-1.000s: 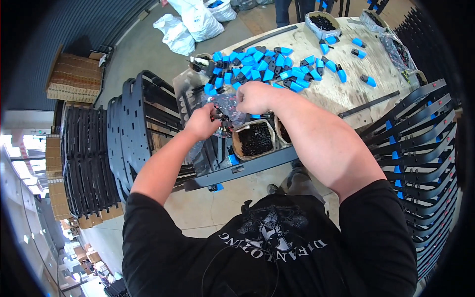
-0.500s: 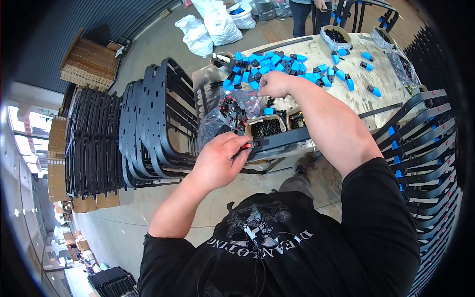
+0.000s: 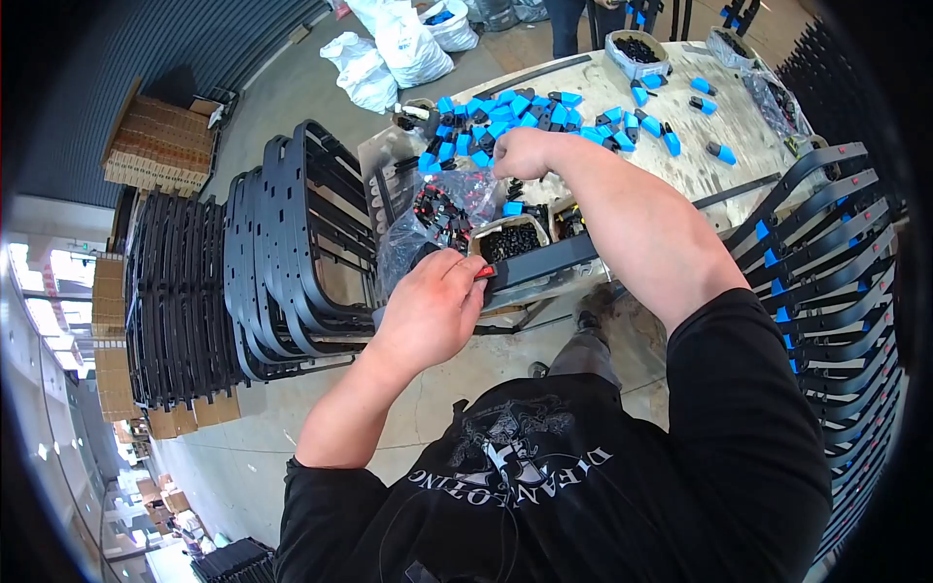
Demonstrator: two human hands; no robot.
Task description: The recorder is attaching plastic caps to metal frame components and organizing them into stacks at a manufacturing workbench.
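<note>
Nearest, the left hand [image 3: 431,309] is curled at the near edge of the table [image 3: 748,126], its grip narrow, thumb and forefinger pinched on a small red piece [image 3: 483,273] just beside a long black bar [image 3: 544,262] that runs along that edge. Against the far side of the bar sits a shallow tub of small black parts [image 3: 513,239], glossy and bead-like. Left of the tub, a crumpled clear plastic bag [image 3: 437,219] with dark and red bits inside slumps over the table's left corner, touching the fingertips of the left hand.

Farther off, the right hand [image 3: 525,153] is closed in a loose fist at the edge of a heap of blue and black caps [image 3: 496,115]; whether it holds anything there cannot be told. The caps are small, blocky, hard plastic, scattered thick on the left and thinner toward the far right. The tabletop is pale, scuffed and stained. At its far edge stands a white tub [image 3: 634,51] filled with black pieces.

To the left, on a grey concrete floor, stand rows of stacked black frames [image 3: 282,243], smooth and curved; similar frames with blue tips [image 3: 826,272] fan out on the right. Beyond the left stack are cardboard boxes [image 3: 155,146], and far off, white sacks [image 3: 389,49].
</note>
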